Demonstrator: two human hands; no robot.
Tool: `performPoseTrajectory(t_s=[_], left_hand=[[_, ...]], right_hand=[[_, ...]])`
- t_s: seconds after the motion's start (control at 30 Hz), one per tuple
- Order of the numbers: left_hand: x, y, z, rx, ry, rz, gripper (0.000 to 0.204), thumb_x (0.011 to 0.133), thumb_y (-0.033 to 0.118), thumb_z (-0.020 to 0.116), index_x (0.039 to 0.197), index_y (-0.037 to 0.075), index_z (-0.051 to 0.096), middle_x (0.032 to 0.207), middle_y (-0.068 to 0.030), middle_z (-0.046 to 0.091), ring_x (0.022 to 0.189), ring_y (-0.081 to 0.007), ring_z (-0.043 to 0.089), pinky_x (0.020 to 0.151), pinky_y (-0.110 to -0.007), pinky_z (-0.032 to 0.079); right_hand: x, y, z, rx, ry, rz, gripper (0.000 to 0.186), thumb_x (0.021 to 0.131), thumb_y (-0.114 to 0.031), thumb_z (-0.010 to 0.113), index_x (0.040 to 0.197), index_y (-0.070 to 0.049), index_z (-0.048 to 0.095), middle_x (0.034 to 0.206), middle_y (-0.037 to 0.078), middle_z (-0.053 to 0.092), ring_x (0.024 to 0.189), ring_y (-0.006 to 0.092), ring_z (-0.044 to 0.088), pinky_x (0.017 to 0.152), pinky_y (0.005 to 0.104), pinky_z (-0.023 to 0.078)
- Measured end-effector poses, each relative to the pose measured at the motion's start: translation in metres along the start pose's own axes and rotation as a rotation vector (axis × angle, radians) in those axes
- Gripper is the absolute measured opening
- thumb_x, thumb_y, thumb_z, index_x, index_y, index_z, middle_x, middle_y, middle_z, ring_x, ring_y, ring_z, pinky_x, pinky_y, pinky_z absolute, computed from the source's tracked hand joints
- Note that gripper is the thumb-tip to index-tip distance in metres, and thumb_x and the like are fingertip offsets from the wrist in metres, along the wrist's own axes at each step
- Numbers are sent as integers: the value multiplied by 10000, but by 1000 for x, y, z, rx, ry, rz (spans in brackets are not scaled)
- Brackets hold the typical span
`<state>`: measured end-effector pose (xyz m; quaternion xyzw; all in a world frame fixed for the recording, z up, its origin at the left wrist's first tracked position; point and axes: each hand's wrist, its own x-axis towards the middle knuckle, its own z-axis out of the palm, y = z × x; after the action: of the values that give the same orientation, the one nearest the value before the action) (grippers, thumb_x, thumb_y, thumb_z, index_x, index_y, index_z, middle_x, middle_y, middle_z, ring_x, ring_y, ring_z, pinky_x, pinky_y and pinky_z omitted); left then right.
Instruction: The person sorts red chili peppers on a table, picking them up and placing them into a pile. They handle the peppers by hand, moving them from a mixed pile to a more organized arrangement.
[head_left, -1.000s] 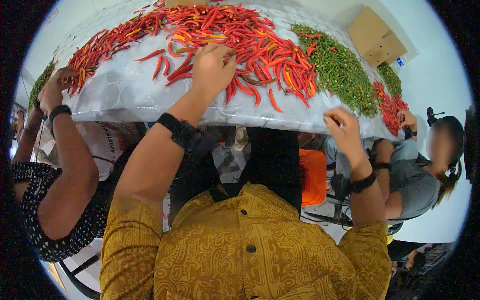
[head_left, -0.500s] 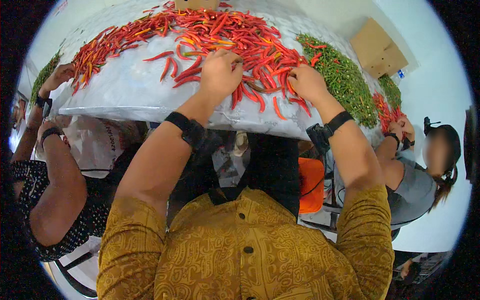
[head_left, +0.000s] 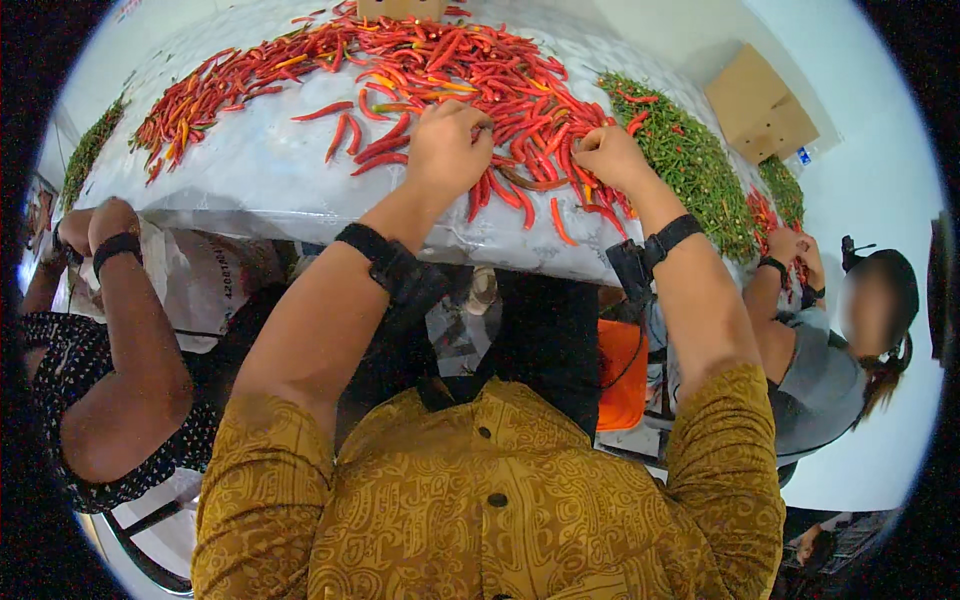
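Observation:
Red chili peppers [head_left: 490,75], some orange, lie heaped on the pale-covered table [head_left: 280,185] in front of me. My left hand [head_left: 448,150] is over the heap's near left side, with its fingers curled and closed; whatever they hold is hidden. At the heap's right side, the thumb and fingertips of my right hand [head_left: 612,158] are pinched together. I cannot make out anything between them. Between my hands lie loose chilies, one of them a brownish chili [head_left: 535,183]. Several single red chilies [head_left: 382,160] are spread left of my left hand.
A long heap of green chilies [head_left: 690,165] borders the red heap on the right. Beyond it stands a cardboard box [head_left: 760,105]. Co-workers sit on both sides, one with hands [head_left: 795,250] at red chilies on the right. An orange seat [head_left: 622,375] is below the table edge.
The left co-worker's hand has drawn back from the red chilies to the table's edge. My right hand has shifted slightly up from the chilies below it; my left has barely moved.

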<state>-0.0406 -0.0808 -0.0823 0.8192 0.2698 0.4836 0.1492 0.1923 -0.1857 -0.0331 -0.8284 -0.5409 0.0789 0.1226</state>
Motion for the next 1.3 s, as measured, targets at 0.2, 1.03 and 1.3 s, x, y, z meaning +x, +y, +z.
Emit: performPoseTrajectory(t_s=[0.2, 1.03, 1.3], left_hand=[[1, 2, -1, -45, 9, 22, 139, 742, 139, 645, 840, 52, 691, 899, -124, 662, 879, -323, 615, 800, -416, 484], [2, 3, -4, 6, -55, -18, 177, 752, 164, 630, 865, 38, 682, 914, -149, 654, 904, -337, 610, 830, -434, 478], [1, 1, -4, 13, -60, -3, 194, 748, 157, 612, 892, 48, 684, 934, -145, 653, 909, -338, 607, 831, -431, 478]], right_hand=[[-12, 12, 3, 209, 128, -120, 259, 707, -266, 698, 854, -53, 712, 833, 138, 686, 717, 251, 656, 709, 366, 513], [-56, -25, 4, 120, 34, -190, 278, 730, -163, 693, 988, -63, 672, 909, 166, 680, 838, 312, 663, 756, 410, 518], [-51, -26, 13, 546, 66, -100, 310, 785, -90, 688, 1078, -4, 635, 943, 129, 691, 859, 201, 665, 771, 315, 516]])
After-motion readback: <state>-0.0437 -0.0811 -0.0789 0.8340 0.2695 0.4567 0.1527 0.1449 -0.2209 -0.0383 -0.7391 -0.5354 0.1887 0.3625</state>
